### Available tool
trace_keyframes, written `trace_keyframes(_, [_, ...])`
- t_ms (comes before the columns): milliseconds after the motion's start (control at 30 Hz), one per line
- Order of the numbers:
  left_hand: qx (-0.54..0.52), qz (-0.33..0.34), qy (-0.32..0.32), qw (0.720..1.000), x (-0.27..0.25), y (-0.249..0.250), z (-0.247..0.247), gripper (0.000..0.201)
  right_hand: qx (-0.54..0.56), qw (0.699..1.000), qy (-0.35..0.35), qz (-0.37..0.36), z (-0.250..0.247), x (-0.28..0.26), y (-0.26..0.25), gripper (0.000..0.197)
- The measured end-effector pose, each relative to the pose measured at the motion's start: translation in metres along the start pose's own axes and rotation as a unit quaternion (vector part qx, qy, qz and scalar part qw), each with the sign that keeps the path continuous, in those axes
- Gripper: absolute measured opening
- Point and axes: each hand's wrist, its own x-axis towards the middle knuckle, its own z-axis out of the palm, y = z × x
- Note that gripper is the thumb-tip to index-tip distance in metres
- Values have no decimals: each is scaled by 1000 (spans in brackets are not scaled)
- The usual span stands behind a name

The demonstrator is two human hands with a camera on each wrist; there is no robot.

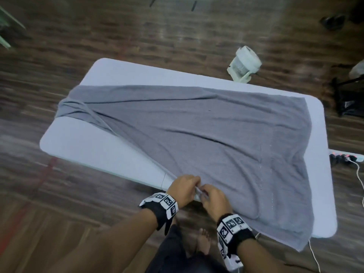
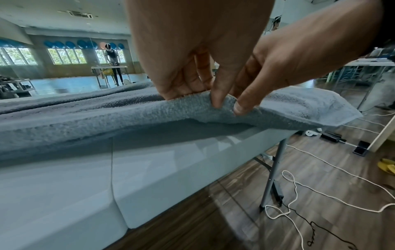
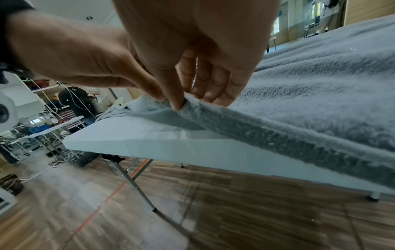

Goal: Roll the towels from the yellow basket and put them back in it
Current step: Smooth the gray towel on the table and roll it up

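A large grey towel (image 1: 206, 131) lies spread along the white folding table (image 1: 88, 142), wrinkled and bunched at its far left end. Both hands meet at the table's near edge. My left hand (image 1: 194, 186) pinches the towel's near hem between thumb and fingers, and lifts the towel (image 2: 85, 121) slightly off the table (image 2: 64, 186). My right hand (image 1: 203, 194) pinches the same hem right beside it; the right wrist view shows its thumb and fingers (image 3: 179, 103) closed on the towel (image 3: 320, 101). No yellow basket is in view.
The towel's right end hangs over the table's near right corner (image 1: 303, 241). A white fan (image 1: 245, 64) stands on the wooden floor beyond the table. A power strip (image 1: 346, 157) with cables and a dark stand (image 1: 346, 95) are to the right. My bare foot (image 1: 203, 241) is below the hands.
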Motion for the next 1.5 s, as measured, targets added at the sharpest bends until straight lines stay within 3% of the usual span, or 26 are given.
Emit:
trace_keyframes(100, [11,7,-45,999,-1,-14,-5,25,11,1000,4,8,1,2,0,18])
trace_keyframes(200, [110,18,-84,990,-1,-39,-15,30,12,1000,-2,6,-1,0,8,4])
trace_keyframes(300, [159,0,-84,984,-10,-71,-31,31,-9,1000,-21,11,-4,-3,14,15])
trace_keyframes(433, [135,-48,-88,986,-31,-102,-48,29,-54,996,-65,21,-1,-3,13,16])
trace_keyframes(500, [114,-63,-87,988,-40,-106,-51,28,-70,995,-68,-9,4,3,-1,10])
trace_keyframes(633, [108,-59,-63,990,-47,-106,-52,26,-44,993,-86,-64,27,26,-60,41])
trace_keyframes(700, [116,-55,-55,990,-50,-104,-53,23,-42,992,-101,-67,38,39,-88,35])
trace_keyframes(800, [120,-63,-48,990,-57,-104,-57,24,-73,989,-122,-47,44,47,-110,7])
trace_keyframes(967, [109,-65,-99,987,-82,-110,-46,26,-119,973,-188,-69,54,40,-112,11])
trace_keyframes(1067, [32,-24,-55,998,-98,-124,-33,34,-150,960,-227,-70,61,43,-121,25])
trace_keyframes(1133, [24,-19,3,1000,-106,-143,-32,42,-143,965,-210,-69,63,50,-134,32])
trace_keyframes(1200, [15,-47,62,997,-113,-164,-41,43,-131,969,-195,-73,66,62,-153,21])
trace_keyframes(1300, [19,-97,116,988,-121,-203,-67,30,-117,971,-186,-96,78,87,-188,15])
trace_keyframes(1500, [86,-201,105,970,-114,-291,-123,39,-108,961,-191,-166,125,138,-271,17])
